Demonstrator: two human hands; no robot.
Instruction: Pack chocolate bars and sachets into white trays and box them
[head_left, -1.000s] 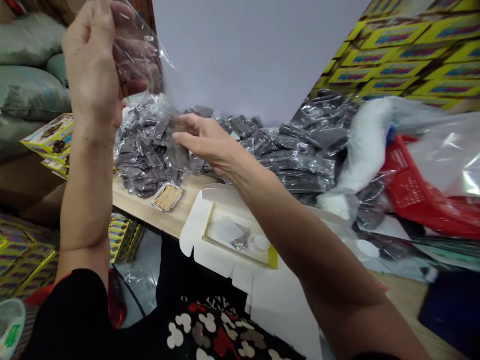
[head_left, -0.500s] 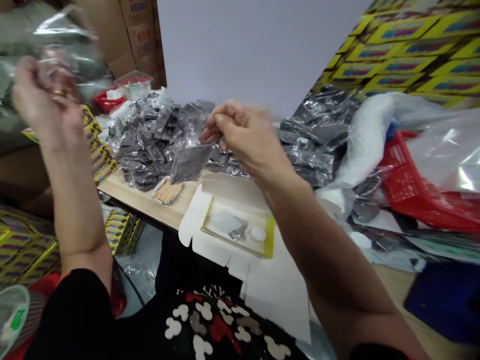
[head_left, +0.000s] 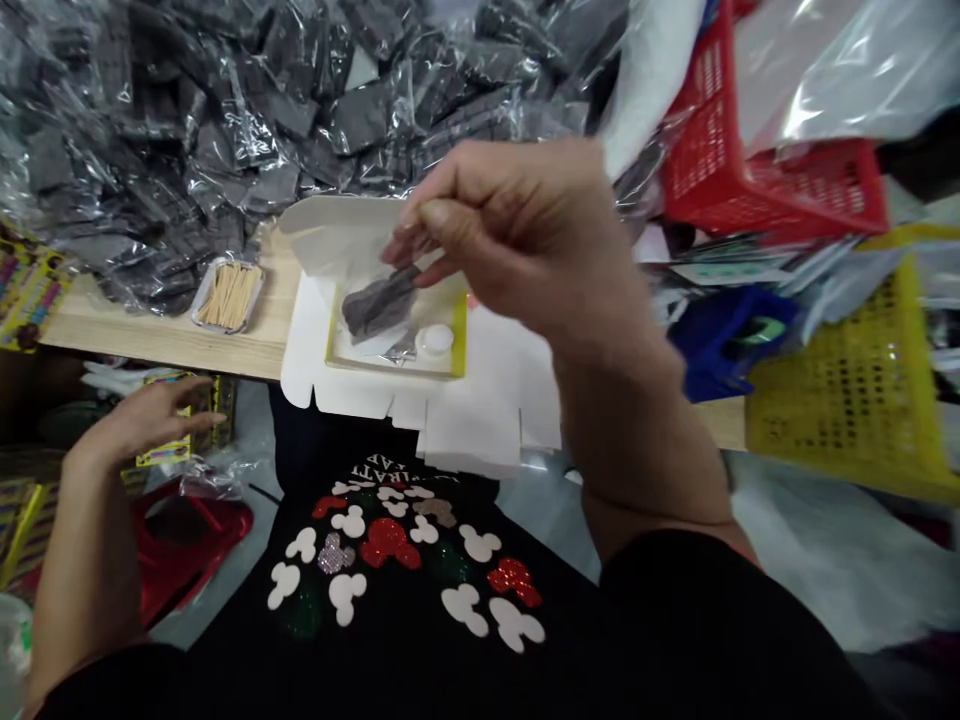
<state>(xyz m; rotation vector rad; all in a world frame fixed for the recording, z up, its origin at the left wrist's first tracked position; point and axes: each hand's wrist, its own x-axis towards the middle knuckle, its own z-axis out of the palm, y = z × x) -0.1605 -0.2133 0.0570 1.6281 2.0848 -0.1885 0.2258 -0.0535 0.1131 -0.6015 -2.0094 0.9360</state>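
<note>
My right hand (head_left: 517, 230) pinches the top of a clear plastic packet with a dark grey piece (head_left: 381, 302) inside. The packet hangs over an open white and yellow box (head_left: 459, 340), its lower end within the rim. Inside the box lie a small white-lidded tub (head_left: 434, 341) and a clear and silvery sachet, partly covered by the packet. Down at the left, off the table, my left hand (head_left: 154, 420) is open with its fingers apart, beside some yellow printed boxes (head_left: 169, 450).
A heap of similar grey packets (head_left: 247, 120) spreads across the back of the table. Wooden sticks fill a small tray (head_left: 228, 296). To the right are a red basket (head_left: 772, 190), a blue object (head_left: 731, 335) and a yellow basket (head_left: 847, 400). A red stool (head_left: 195, 540) stands low left.
The view has tilted down. My right hand has brought its grey packet over the box. My left hand has dropped from the upper left and no longer holds the clear plastic bag.
</note>
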